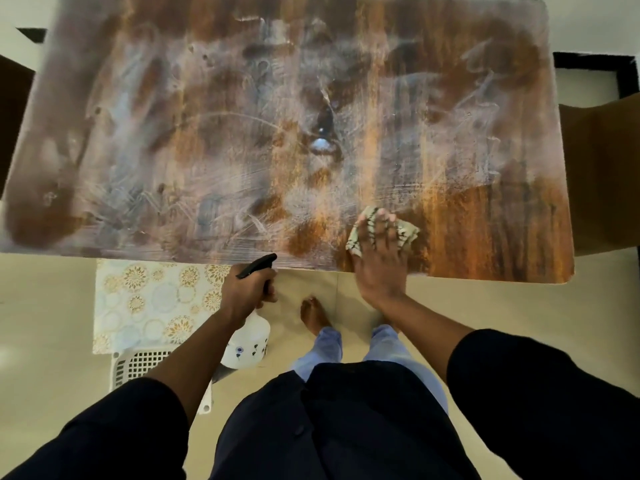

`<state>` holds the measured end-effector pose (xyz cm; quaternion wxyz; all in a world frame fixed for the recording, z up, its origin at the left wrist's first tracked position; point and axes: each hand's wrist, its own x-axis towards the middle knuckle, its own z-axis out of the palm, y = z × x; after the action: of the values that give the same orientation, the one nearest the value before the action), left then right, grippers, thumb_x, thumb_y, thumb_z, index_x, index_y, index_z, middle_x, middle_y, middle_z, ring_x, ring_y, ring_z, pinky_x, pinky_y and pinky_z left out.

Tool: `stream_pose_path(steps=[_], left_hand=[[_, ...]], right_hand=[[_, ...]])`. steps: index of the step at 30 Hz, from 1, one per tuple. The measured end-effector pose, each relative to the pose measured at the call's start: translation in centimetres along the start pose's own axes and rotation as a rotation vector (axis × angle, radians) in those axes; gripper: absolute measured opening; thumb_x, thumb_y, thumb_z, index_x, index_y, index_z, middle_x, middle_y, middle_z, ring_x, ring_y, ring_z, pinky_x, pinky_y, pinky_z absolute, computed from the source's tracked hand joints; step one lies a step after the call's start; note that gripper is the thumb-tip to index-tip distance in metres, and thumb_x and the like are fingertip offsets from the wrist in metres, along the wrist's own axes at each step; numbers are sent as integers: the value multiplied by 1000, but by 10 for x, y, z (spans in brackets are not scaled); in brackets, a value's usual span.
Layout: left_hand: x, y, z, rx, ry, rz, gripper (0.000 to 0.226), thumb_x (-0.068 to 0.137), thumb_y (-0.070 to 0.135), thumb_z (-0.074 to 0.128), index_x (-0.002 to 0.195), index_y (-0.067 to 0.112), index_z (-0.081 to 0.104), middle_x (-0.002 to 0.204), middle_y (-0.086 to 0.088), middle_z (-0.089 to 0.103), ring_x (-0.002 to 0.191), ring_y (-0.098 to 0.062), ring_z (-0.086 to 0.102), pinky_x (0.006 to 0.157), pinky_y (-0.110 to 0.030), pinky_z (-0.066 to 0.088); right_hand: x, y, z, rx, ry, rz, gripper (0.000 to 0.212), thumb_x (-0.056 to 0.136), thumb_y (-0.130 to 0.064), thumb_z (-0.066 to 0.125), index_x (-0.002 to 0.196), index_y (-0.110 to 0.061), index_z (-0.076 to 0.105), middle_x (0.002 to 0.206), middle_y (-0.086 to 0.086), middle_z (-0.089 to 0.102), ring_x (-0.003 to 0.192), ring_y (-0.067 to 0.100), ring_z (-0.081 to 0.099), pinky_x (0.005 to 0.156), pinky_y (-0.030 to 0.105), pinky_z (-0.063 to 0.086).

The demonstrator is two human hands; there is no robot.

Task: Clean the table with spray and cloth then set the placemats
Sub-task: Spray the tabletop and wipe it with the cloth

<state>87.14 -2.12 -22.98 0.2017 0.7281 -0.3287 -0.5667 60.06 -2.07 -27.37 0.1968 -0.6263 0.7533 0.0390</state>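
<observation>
The bench (242,116) top lies open across nearly its whole smeared surface. Only the cloth (405,233) under the right hand (379,261) takes up room, near the front edge. The left hand (247,292) and spray bottle (251,336) sit just off that front edge.

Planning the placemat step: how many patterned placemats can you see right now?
1. A white placemat with gold and pale blue floral circles lies below the wooden table's near edge, on a white perforated plastic basket, left of the left hand. More may be stacked beneath it.
</observation>
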Motion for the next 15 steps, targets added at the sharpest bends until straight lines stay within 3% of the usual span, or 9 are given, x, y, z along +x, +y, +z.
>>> stream_pose_path(steps=[3, 9, 15], left_hand=[[-3, -3, -6, -79, 25, -8, 15, 98, 10, 66, 107, 11, 79, 65, -14, 65, 63, -34, 71, 49, -31, 43], [-6, -9, -28, -114, 96, -36, 8, 89, 9, 69, 89, 9, 76, 67, -19, 67, 62, -36, 72, 50, -31, 44], [-3, -4, -28, -42, -10, -8, 18, 91, 7, 71, 104, 15, 81, 66, -17, 66, 66, -39, 75, 44, -27, 42]], right_hand=[[-8, -49, 10, 26, -45, -201, 80, 106, -46, 40, 163, -30, -13, 169, 2, -28, 155, 29, -27, 121, 62, -8], [4, -135, 28, -52, -116, -654, 78, 105, -42, 47, 165, -33, -3, 172, 1, -19, 158, 26, -19, 123, 59, -7], [15, -94, 20, -127, -48, -786, 73, 104, -47, 43, 166, -30, 7, 174, 1, -3, 160, 23, -5, 124, 55, 0]])
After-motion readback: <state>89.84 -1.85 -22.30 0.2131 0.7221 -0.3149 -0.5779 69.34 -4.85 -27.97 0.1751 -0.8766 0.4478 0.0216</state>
